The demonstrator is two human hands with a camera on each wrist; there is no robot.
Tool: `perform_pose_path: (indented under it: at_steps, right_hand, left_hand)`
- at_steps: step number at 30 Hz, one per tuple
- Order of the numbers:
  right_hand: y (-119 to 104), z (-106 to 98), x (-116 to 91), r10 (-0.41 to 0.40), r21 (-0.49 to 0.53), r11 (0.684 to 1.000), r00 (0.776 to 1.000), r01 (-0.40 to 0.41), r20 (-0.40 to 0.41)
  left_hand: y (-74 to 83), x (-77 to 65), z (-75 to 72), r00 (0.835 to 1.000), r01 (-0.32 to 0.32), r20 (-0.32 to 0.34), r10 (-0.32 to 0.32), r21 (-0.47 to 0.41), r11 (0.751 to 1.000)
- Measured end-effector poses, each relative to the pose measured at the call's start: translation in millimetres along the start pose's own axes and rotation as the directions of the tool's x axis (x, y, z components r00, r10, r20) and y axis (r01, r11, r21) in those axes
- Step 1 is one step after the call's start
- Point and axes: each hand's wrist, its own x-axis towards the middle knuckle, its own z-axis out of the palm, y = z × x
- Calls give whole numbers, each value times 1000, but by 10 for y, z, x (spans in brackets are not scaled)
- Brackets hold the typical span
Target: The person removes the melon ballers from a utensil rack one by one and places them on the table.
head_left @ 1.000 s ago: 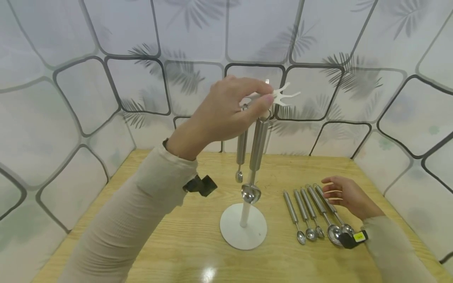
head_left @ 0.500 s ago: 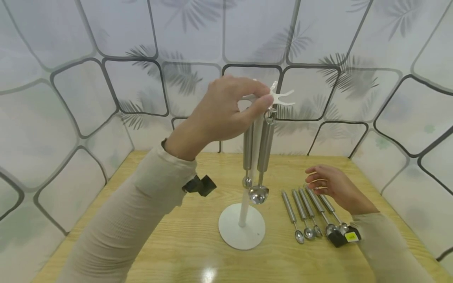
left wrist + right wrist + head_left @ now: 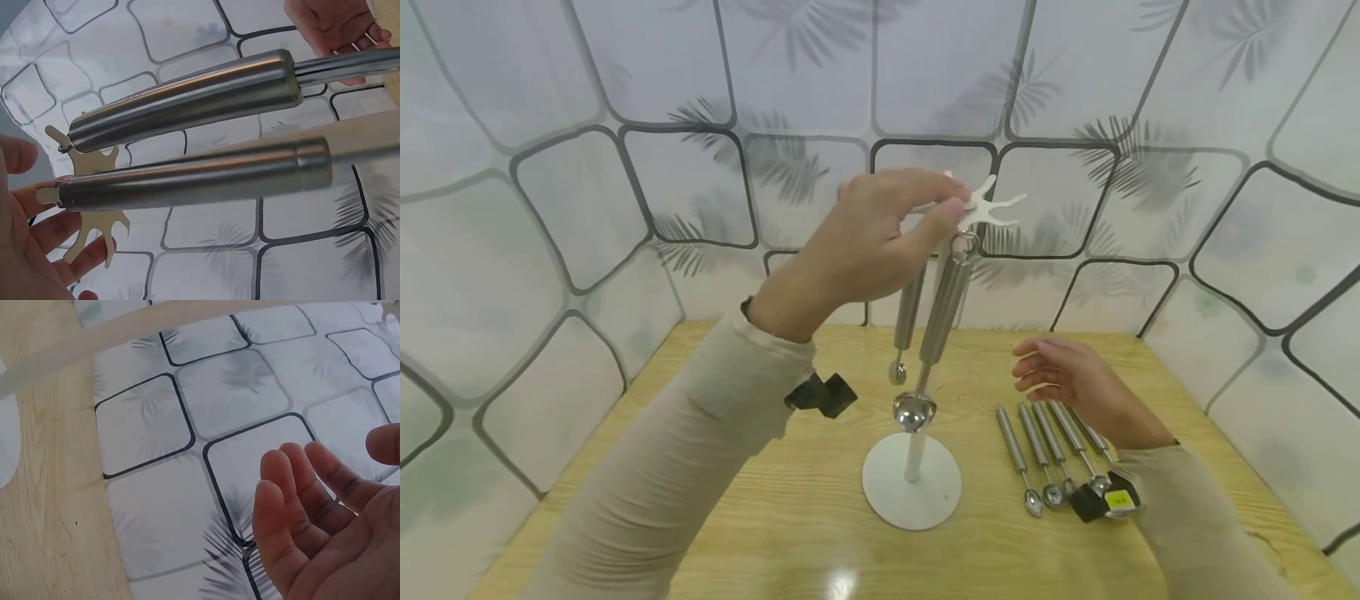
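A white utensil stand has a round base (image 3: 880, 500) and a star-shaped hooked top (image 3: 988, 212). My left hand (image 3: 872, 237) pinches that top between thumb and fingers, partly covering it. From the hooks hang a steel scoop (image 3: 943, 308) with a rounded bowl and a smaller steel spoon (image 3: 909, 312). Their thick handles (image 3: 194, 175) cross the left wrist view side by side. My right hand (image 3: 1075, 387) hovers in the air with relaxed, slightly bent fingers and holds nothing. Beneath it several steel spoons (image 3: 1012, 442) lie in a row on the table, partly hidden by the hand and wrist.
The wooden table (image 3: 775, 533) meets patterned walls (image 3: 820, 75) at the back and both sides. A black strap piece (image 3: 822, 395) sticks out at the left cuff, and a small black device (image 3: 1093, 500) sits at the right wrist.
The hooked top has turned a little in my left hand, and the hanging scoop and spoon swung right, then back left. My right hand has moved left and up over the row of spoons.
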Motion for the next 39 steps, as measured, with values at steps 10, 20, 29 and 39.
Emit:
perform_pose_path:
  at_steps: [10, 20, 29, 39]
  right_hand:
    - [-54, 185, 147, -57, 44, 998, 997, 54, 51]
    - [-113, 422, 265, -95, 35, 995, 991, 92, 99]
    - [-170, 542, 343, -149, -60, 986, 980, 158, 128]
    - [-239, 681, 324, -270, -112, 950, 948, 291, 171]
  left_hand:
    - [-42, -13, 3, 1000, -13, 20, 13, -9, 1000]
    - [-46, -59, 17, 1000, 11, 12, -10, -64, 998]
    - [-52, -45, 29, 999, -41, -30, 38, -90, 995]
    - [-59, -41, 40, 999, -31, -39, 27, -100, 995]
